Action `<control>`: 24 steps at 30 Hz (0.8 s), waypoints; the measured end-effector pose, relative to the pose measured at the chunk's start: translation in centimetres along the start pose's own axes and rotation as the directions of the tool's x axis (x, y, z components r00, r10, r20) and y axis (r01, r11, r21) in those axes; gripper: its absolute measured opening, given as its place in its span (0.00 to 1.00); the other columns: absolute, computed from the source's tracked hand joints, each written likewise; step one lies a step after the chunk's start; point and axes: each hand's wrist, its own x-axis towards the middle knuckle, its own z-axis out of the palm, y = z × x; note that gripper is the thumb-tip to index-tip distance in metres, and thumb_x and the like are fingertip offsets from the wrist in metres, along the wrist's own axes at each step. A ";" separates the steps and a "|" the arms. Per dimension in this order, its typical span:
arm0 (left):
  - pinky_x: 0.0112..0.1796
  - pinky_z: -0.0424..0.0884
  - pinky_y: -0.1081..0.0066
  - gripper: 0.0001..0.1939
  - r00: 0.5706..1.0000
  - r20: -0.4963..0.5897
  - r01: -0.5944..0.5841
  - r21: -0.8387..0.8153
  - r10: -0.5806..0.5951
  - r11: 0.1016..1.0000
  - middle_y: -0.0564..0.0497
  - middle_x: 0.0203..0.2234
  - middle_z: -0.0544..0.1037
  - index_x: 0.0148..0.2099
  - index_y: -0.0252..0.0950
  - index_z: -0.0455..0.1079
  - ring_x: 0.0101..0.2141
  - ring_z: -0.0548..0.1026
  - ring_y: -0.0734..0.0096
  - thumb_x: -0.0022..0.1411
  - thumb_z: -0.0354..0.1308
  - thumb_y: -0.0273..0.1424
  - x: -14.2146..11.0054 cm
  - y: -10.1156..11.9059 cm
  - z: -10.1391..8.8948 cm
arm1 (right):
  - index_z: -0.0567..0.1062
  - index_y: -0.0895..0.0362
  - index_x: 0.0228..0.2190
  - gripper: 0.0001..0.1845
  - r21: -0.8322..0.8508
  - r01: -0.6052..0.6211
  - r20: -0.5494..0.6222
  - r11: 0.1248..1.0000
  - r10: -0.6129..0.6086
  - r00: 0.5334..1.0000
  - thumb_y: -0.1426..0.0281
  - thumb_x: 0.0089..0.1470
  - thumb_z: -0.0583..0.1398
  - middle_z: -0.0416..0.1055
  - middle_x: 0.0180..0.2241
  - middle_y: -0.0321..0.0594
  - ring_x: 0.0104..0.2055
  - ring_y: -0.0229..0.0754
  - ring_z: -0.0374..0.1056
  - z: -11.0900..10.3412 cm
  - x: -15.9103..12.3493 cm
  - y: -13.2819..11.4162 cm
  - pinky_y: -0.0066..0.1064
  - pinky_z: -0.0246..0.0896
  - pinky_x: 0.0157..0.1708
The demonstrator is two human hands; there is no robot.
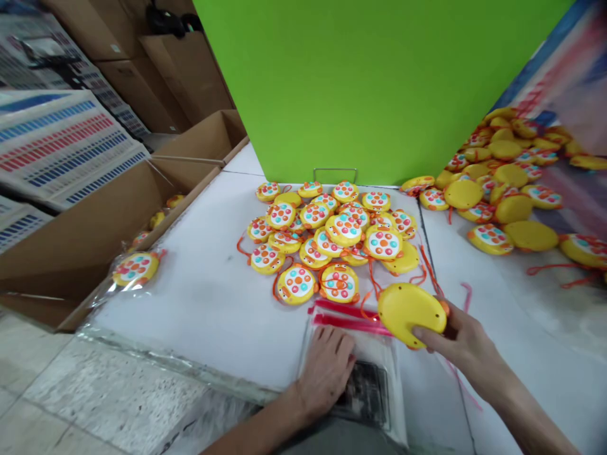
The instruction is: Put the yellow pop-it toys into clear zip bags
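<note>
Yellow moulded-plastic disc toy (410, 322), rounded and plain on its exposed back, is held in the right hand (455, 335), the fingers closed around its edge, just above a clear plastic bag (374, 404). The bag lies on a white table (199, 303), with a bright pink strip (348, 318) along its mouth, close beside the toy. The left hand (325, 373) lies open and flat on the bag, holding nothing else. Farther along the table sits a heap of matching yellow toys (327, 240) trailing orange cords (429, 272), and a larger heap (502, 189) lies off to the right. A bagged toy (135, 268) rests against a brown cardboard box (71, 253). By appearance, the toy should handle as light, stiff and smooth, perhaps slippery. Its rim offers the surest hold.
</note>
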 end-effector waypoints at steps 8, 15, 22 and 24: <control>0.47 0.62 0.59 0.30 0.994 -0.074 0.064 -0.253 -0.085 0.965 0.45 0.47 0.69 0.61 0.37 0.47 0.46 0.64 0.62 0.57 0.51 0.22 -1.4 -0.5 -0.1 | 0.65 0.56 0.41 0.15 -0.317 0.167 0.340 0.934 -0.052 0.939 0.59 0.57 0.51 0.70 0.29 0.38 0.30 0.41 0.65 3.1 -4.1 1.0 0.30 0.63 0.31; 0.42 0.63 0.64 0.10 0.999 -0.031 -0.044 -0.221 0.038 0.974 0.47 0.37 0.73 0.44 0.35 0.67 0.39 0.67 0.64 0.61 0.48 0.28 -0.3 -0.5 0.1 | 0.59 0.55 0.52 0.24 -0.063 0.020 0.538 0.998 0.017 0.843 0.60 0.56 0.53 0.69 0.42 0.43 0.39 0.44 0.66 2.7 -4.5 0.3 0.35 0.64 0.41; 0.44 0.60 0.62 0.08 0.982 -0.030 -0.185 0.053 0.187 0.981 0.46 0.36 0.73 0.41 0.34 0.67 0.40 0.67 0.63 0.62 0.49 0.27 -1.0 0.3 0.4 | 0.56 0.55 0.52 0.25 0.034 0.018 0.146 0.999 -0.023 0.989 0.58 0.56 0.51 0.70 0.35 0.40 0.27 0.39 0.68 5.3 -3.1 0.6 0.33 0.68 0.31; 0.44 0.60 0.62 0.08 0.979 -0.050 -0.193 0.086 0.198 0.977 0.47 0.35 0.73 0.41 0.33 0.67 0.39 0.67 0.64 0.63 0.47 0.27 -1.3 0.4 0.2 | 0.55 0.58 0.53 0.26 -0.167 0.147 0.141 0.975 -0.124 0.982 0.58 0.56 0.51 0.70 0.30 0.40 0.28 0.42 0.69 6.1 -3.0 1.3 0.33 0.67 0.30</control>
